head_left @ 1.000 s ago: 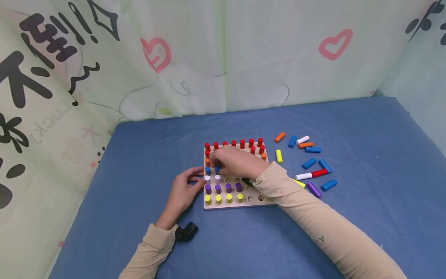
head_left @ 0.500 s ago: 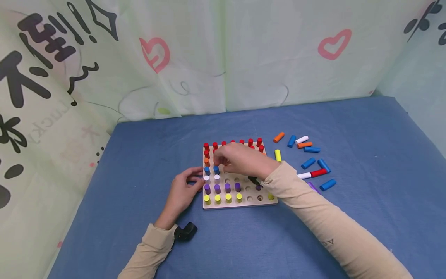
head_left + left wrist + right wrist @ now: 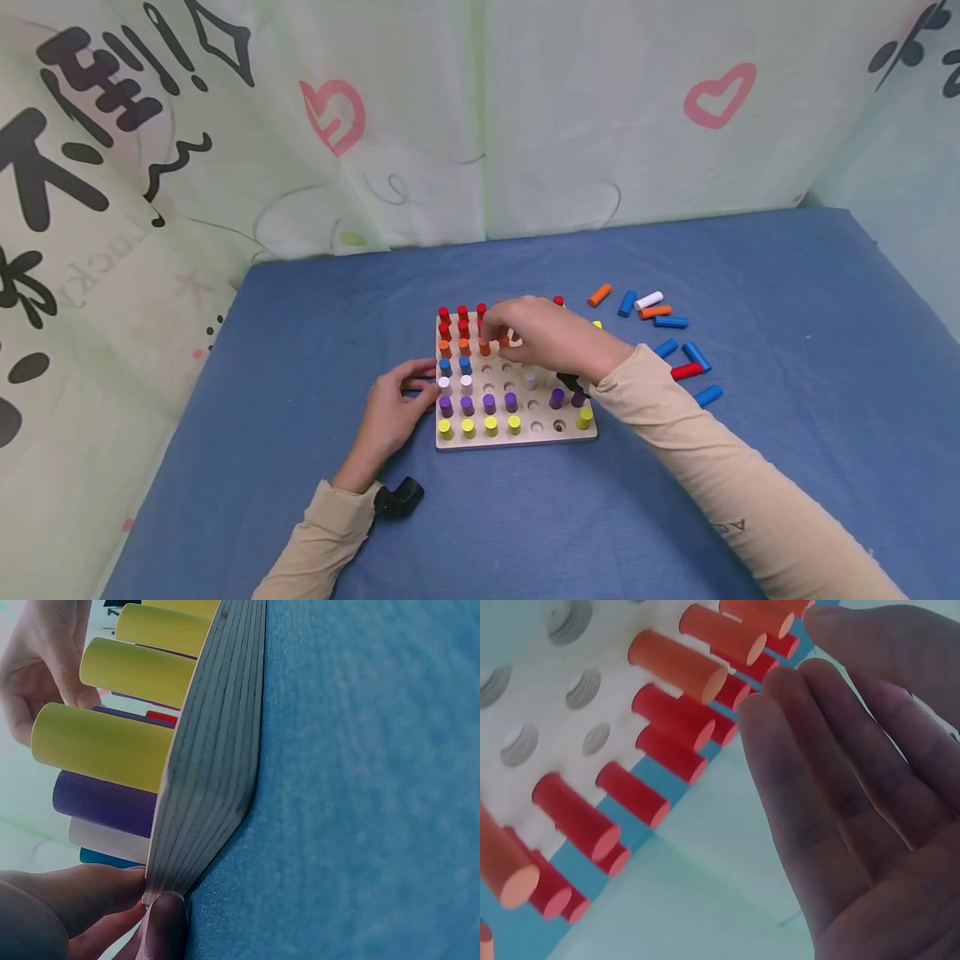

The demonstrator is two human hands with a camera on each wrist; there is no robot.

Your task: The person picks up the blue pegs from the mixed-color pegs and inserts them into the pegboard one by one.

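A wooden pegboard (image 3: 487, 446) lies on the table with coloured pegs upright in rows. From back to front these are red (image 3: 462, 314), orange (image 3: 484, 347), blue (image 3: 465, 366), white (image 3: 467, 385), purple (image 3: 489, 403) and yellow pegs (image 3: 491, 426). My left hand (image 3: 397, 412) pinches the board's left edge; in the left wrist view its thumb (image 3: 166, 922) is against the layered side. Above the orange row hovers my right hand (image 3: 547, 335), covering part of the back rows. In the right wrist view its fingers (image 3: 780, 772) are nearly straight, thumb apart, with nothing between them.
Loose pegs lie on the blue tablecloth (image 3: 780, 333) right of the board, among them an orange peg (image 3: 600, 295), a white peg (image 3: 649, 301), a red peg (image 3: 686, 371) and several blue pegs (image 3: 671, 322). A printed curtain (image 3: 525, 167) hangs behind the table.
My right hand has shifted rightward along the orange row, uncovering orange pegs in the second and third columns. The left hand stays at the board's edge.
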